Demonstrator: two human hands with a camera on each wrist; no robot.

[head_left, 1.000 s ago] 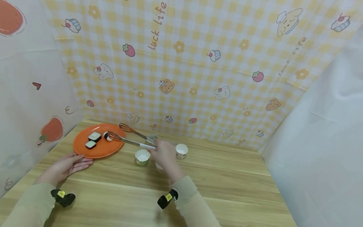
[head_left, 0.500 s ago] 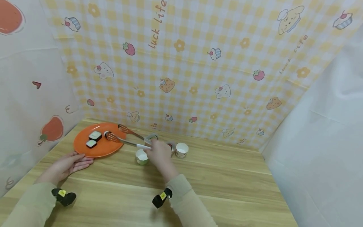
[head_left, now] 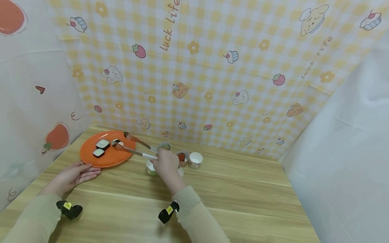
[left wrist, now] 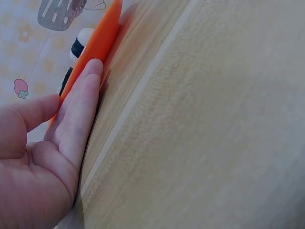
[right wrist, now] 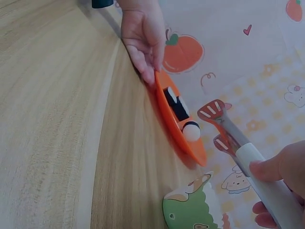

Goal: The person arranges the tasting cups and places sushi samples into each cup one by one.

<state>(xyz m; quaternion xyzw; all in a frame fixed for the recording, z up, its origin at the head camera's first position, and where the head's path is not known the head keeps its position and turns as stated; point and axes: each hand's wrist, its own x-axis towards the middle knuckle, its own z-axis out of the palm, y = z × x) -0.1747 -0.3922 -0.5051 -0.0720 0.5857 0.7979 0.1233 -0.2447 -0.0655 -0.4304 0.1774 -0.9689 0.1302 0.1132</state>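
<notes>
My left hand (head_left: 74, 175) grips the near rim of an orange plate (head_left: 112, 160), thumb on the edge and fingers stretched along its underside in the left wrist view. On the plate lie two block-shaped sushi pieces (head_left: 102, 145) and a round white rice ball (right wrist: 191, 133) with a black band. My right hand (head_left: 167, 165) holds tongs (right wrist: 267, 179) by their white handles. Their slotted reddish-brown heads are spread apart over the plate's right part; in the head view one overlaps the rice ball. In the right wrist view the heads stand above it with nothing between them.
A green-patterned paper cup (head_left: 151, 167) stands left of the right hand. Beyond it are a cup with something red inside (head_left: 182, 158), a white cup (head_left: 195, 160) and a cup at the back (head_left: 164, 146). Another is partly hidden behind the hand. A checked cloth (head_left: 212, 84) hangs behind the table.
My right hand has moved left with the tongs, bringing their heads further over the plate and uncovering the cup with red contents. My left hand stays at the plate's rim.
</notes>
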